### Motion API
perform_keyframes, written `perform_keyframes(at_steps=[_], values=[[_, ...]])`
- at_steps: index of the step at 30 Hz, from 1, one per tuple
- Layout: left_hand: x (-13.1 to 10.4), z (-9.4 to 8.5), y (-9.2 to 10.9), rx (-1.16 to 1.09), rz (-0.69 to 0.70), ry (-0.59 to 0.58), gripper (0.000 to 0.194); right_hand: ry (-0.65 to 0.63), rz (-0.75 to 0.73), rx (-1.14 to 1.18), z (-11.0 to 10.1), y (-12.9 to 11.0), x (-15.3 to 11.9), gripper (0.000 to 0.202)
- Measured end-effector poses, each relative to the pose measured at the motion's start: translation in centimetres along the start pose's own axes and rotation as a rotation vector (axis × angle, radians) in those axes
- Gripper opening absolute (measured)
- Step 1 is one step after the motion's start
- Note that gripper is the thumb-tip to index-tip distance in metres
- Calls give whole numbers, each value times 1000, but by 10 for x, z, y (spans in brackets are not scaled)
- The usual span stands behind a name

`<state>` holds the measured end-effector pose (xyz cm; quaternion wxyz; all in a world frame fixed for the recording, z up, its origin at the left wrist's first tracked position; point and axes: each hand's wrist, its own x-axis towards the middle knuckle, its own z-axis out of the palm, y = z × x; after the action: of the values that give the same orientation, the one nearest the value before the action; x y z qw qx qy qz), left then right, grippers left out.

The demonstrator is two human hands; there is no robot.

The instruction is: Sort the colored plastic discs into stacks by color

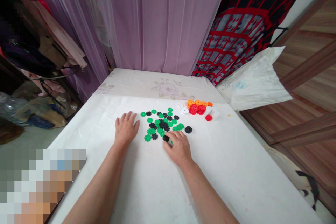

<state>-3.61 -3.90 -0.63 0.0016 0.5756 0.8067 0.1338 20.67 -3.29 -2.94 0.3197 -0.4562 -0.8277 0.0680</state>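
Green discs (pixel 147 138) and black discs (pixel 154 136) with notched edges lie in a loose, partly overlapping spread on the white tabletop. My left hand (pixel 126 128) rests flat at the left of the spread, fingers apart, holding nothing. At the spread's lower right edge is my right hand (pixel 179 147), its curled thumb and fingertips at a black disc (pixel 166 138); a bit of green shows beneath the fingers. Just beyond that hand, a black stack (pixel 188 130) sits apart.
Orange stacks (pixel 190 104), red stacks (pixel 193 109) and white discs (pixel 184 111) stand at the back right of the table (pixel 210 168). A white plastic bag (pixel 259 80) hangs beside the right edge. Purple curtains (pixel 162 21) hang behind.
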Motion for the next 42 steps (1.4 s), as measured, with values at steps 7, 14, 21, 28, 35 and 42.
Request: perform_keyframes(at_steps=[7, 14, 21, 28, 35, 42], values=[[1, 2, -1, 0, -3, 2, 49, 0, 43, -24, 3, -7, 1, 26], [1, 1, -2, 6, 7, 3, 50, 205, 85, 45, -10, 24, 8, 42], [2, -2, 0, 16, 1, -22, 52, 338, 378, 58, -31, 78, 8, 51], [2, -2, -1, 7, 1, -16, 52, 307, 366, 23, -26, 80, 8, 52], [2, -3, 1, -6, -5, 2, 50, 296, 331, 2, -25, 79, 9, 47], [1, -2, 0, 10, -4, -14, 53, 283, 335, 8, -24, 80, 8, 47]])
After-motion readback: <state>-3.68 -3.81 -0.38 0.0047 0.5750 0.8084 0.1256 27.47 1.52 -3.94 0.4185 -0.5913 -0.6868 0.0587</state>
